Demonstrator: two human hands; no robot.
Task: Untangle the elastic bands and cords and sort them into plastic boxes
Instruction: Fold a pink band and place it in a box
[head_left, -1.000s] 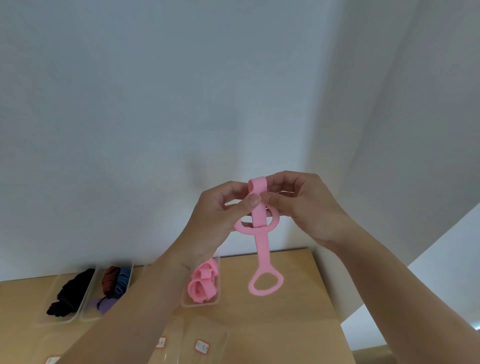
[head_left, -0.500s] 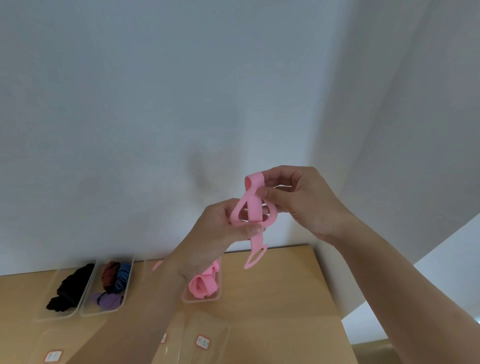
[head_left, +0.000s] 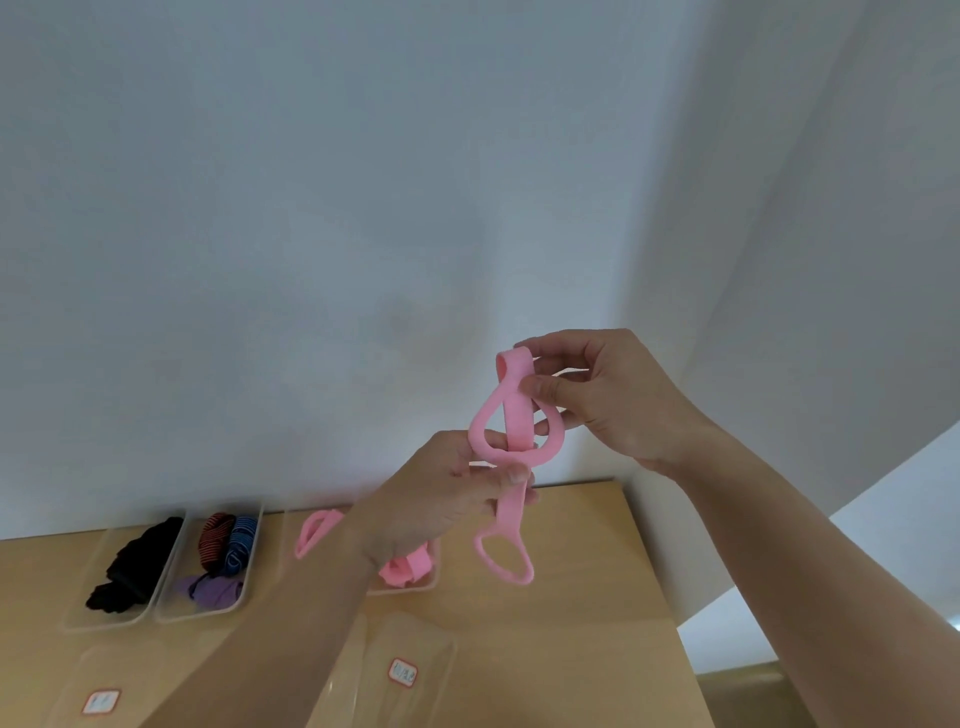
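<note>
A pink elastic strap with a loop at each end hangs in the air above the wooden table. My right hand pinches its folded top between thumb and fingers. My left hand grips the strap lower down, with a finger through the upper loop. The strap's lower loop dangles free below my left hand. Behind my left forearm a clear plastic box holds more pink straps.
At the back left, one clear box holds black bands and its neighbour holds striped and purple bands. Clear labelled boxes lie nearer me. The table's right edge runs close to my right forearm. A pale wall stands behind.
My left hand has slid down the strap, away from my right hand. The lower loop hangs lower and open again. My right hand has stayed at the top fold.
</note>
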